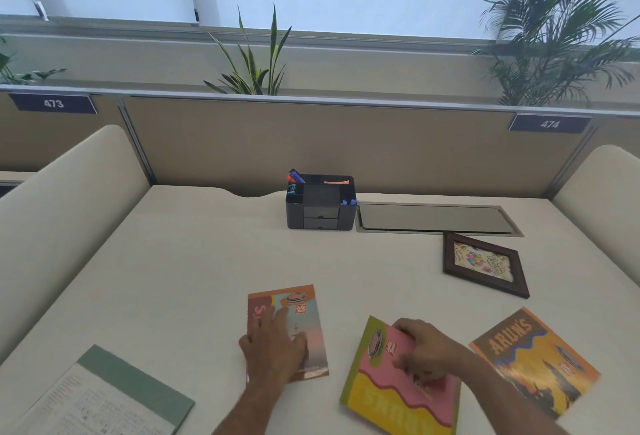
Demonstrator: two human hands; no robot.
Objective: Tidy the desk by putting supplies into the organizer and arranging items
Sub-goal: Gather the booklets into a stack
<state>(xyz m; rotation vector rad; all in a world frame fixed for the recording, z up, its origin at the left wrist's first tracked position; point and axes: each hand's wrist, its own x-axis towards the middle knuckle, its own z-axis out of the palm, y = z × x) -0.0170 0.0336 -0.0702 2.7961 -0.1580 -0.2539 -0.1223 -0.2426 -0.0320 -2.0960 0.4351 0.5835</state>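
Two hands work near: left hand presses flat on teal notebook; right hand pinches pink notebook, orange notebook just right, organizer far.

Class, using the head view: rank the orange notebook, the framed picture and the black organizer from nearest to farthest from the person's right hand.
Measured from the right hand:
1. Orange notebook, just to the hand's right, at the desk's near edge.
2. Framed picture, lying flat, farther back and to the right.
3. Black organizer, at the back of the desk by the partition, slightly left.
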